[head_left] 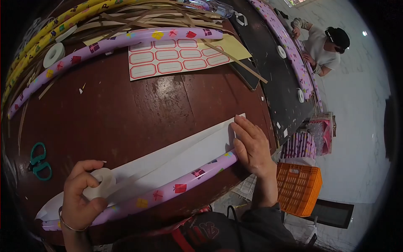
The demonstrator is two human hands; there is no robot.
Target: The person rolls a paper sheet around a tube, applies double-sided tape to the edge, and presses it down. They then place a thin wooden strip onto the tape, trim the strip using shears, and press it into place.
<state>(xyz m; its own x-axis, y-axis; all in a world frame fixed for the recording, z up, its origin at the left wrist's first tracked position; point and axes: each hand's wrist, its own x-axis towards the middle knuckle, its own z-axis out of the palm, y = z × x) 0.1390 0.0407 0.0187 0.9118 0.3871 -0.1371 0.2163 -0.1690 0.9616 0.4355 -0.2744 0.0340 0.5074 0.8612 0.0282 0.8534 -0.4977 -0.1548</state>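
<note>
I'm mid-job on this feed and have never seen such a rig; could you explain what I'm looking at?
There is no machine here: these are a person's bare hands, seen in one picture from a camera worn on that person's head, looking forward and down.

The left hand holds a tape roll, and a strip runs from it toward the right hand, which rests on the right end of a white sheet. Along the sheet's near side runs a purple tube.

Also on the brown table are scissors, labels and another purple tube. A co-worker is at upper right.
</note>
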